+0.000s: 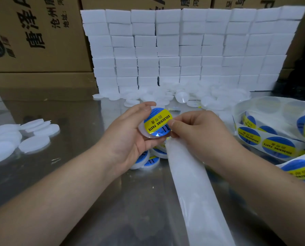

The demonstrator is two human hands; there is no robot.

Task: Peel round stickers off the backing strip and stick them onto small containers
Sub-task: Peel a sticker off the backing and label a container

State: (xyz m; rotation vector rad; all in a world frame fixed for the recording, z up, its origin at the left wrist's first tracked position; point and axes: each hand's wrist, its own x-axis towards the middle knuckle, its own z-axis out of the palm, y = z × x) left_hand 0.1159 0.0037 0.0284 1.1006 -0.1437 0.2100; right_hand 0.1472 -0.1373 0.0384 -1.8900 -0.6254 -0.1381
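Note:
My left hand (pixel 130 132) grips a small round white container (pixel 143 132) at its rim, tilted toward me. A round blue and yellow "soldering paste" sticker (pixel 157 122) lies on its top. My right hand (pixel 198 132) pinches the sticker's right edge with thumb and fingers. The bare white backing strip (pixel 192 183) runs from under my right hand down toward me. The strip with stickers still on it (pixel 272 142) loops at the right. Labelled containers (pixel 148 161) lie under my left hand.
A heap of plain white containers (pixel 183 97) lies ahead, in front of a wall of stacked white boxes (pixel 183 50). More white discs (pixel 23 137) lie at the left on the shiny metal table (pixel 77 107). Cardboard cartons (pixel 32 32) stand behind.

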